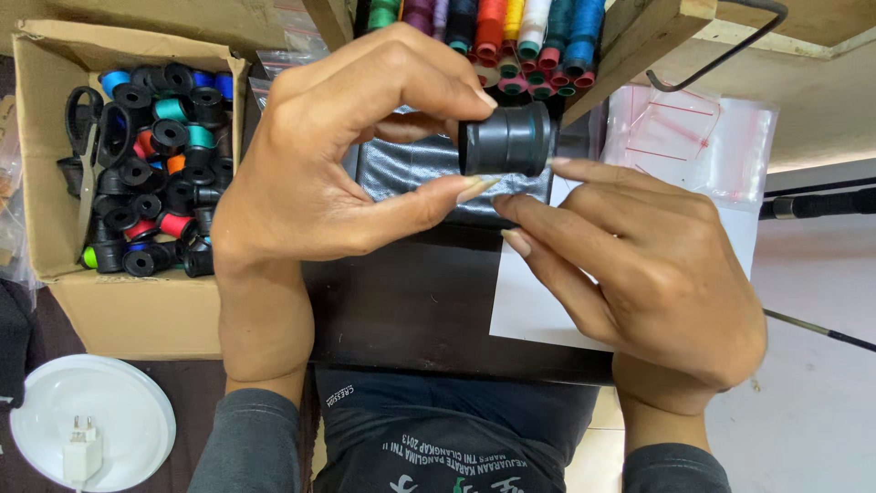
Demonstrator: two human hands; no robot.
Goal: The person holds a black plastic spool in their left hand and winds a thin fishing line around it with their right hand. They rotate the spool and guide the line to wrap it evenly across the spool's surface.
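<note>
Dark tabletop [429, 310], matte, w/ pale tiled floor [812, 402] showing on the right and a wooden shelf edge [639, 41] up top. A white sheet [538, 310] lies on the table's right part, under a clear plastic bag w/ red markings [693, 137].

Containers: open cardboard box [55, 173] at left, packed w/ small black spools, some wound in blue, teal, red, orange, green thread; black-handled scissors [87, 155] lean against its inner left wall. At top centre a row of tall thread cones [511, 32] (green, purple, orange, yellow, white, blue) stands tight together. Lower left, a round white lid [91, 420] w/ a white two-pin plug [82, 447] lying on it.

Left hand [338, 173] is raised over the table centre, thumb below and fingers above clamped on a black spool [506, 139] – short cylinder, flanged ends, glossy dark thread. Right hand [639, 265] sits just beside and below it, index tip touching the spool's right rim; thumb and other fingers pinched together near the spool's underside (whether they hold a thread end, can't tell). Behind the spool lies a crinkled silvery-grey foil-like piece [411, 169].
</note>
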